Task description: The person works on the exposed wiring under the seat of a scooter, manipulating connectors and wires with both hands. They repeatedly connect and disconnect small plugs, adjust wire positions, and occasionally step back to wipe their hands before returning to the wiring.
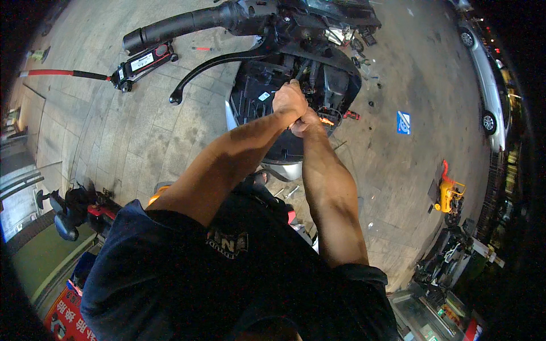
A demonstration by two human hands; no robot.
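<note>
Black plastic makes up most of the scooter body [245,94], which lies open at the upper centre of the head view, its inner parts exposed below the handlebar. The left hand [290,98] and the right hand [305,123] are together over this opening, touching each other, the left farther from the wearer and the right just behind it. The fingers of both are curled; whether they grip a tool or a part between them cannot be told, since the hands hide it. An orange-tipped item [326,121] shows just beside the right hand, and a red item [352,115] lies near the right edge of the body. Above and to the left, a black handlebar grip [176,29] and a curved brake lever [219,62] with a rounded end cross the view. On the paved floor [153,122], a black floor jack [143,63] with a red-and-black handle stands to the left. To the right are small scattered parts [364,61], a blue-and-white card [403,122] and, nearer the wearer, a yellow machine [450,196]. A silver car [482,85] stands at the far right rim, and a red sign [67,315] occupies the lower left.
</note>
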